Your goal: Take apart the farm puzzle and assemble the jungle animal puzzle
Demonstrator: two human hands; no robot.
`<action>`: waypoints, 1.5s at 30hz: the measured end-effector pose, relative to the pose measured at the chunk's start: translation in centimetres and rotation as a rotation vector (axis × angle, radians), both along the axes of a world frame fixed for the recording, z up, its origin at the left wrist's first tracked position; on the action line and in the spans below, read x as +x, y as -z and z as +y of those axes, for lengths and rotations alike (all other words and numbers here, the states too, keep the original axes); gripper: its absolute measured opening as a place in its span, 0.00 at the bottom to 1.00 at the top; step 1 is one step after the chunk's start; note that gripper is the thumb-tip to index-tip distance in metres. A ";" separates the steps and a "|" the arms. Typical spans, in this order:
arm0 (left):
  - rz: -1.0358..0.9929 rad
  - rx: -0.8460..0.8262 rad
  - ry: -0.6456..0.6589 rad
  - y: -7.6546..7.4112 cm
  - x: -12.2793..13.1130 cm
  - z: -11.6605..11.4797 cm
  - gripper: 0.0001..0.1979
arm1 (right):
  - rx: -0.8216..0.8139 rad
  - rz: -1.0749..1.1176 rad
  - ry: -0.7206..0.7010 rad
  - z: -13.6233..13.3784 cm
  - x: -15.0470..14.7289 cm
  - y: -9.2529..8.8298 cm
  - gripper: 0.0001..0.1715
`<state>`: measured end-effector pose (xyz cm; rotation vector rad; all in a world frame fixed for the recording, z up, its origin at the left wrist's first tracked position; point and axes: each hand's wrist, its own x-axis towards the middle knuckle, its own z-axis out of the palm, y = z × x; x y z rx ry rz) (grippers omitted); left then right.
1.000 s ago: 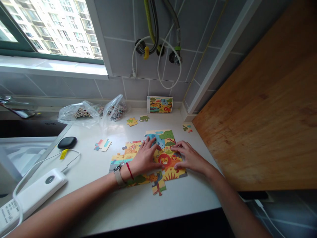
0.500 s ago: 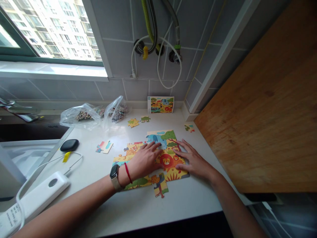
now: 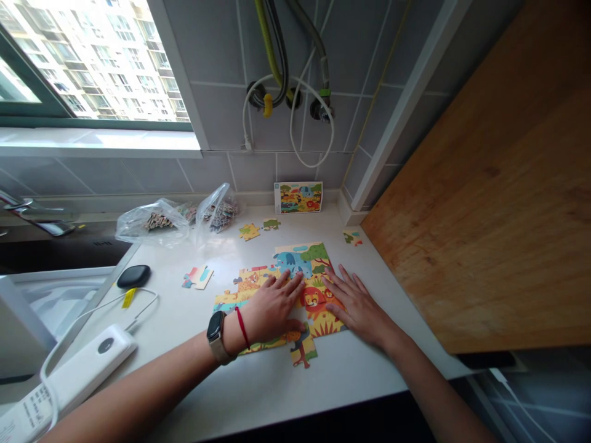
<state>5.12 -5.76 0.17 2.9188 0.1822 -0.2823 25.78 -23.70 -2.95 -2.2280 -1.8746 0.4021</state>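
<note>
The Tally: Twos and Ones

One left hand [image 3: 270, 311] and one right hand [image 3: 360, 312] are pressing on one part-built jigsaw puzzle [image 3: 292, 261]. Five loose puzzle pieces [image 3: 249, 231] are lying nearby (the lowest may be joined on, hard to tell). Two plastic bags [image 3: 152, 231] are holding too many pieces to count. One picture card [image 3: 298, 197] is leaning on the wall, one wristwatch [image 3: 215, 328] and one red wristband [image 3: 242, 327] are circling the left wrist, and one black pouch [image 3: 133, 276] is sitting on the counter

A jigsaw puzzle [image 3: 289, 289] shows a blue elephant and orange lion on yellow, with green trees; the wristband [image 3: 242, 327] is red.
</note>
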 end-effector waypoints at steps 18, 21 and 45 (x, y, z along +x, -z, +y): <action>-0.015 -0.164 0.165 -0.4 -0.4 0.3 0.45 | 0.313 0.015 -0.090 -1.7 -3.5 0.4 0.23; -0.002 -0.167 0.171 -0.4 -0.4 0.6 0.47 | 0.316 0.013 -0.067 -1.5 -3.7 0.2 0.22; 0.050 -0.109 0.108 -1.2 -1.4 4.5 0.38 | 0.197 -0.052 -0.006 1.5 -6.8 -0.8 0.28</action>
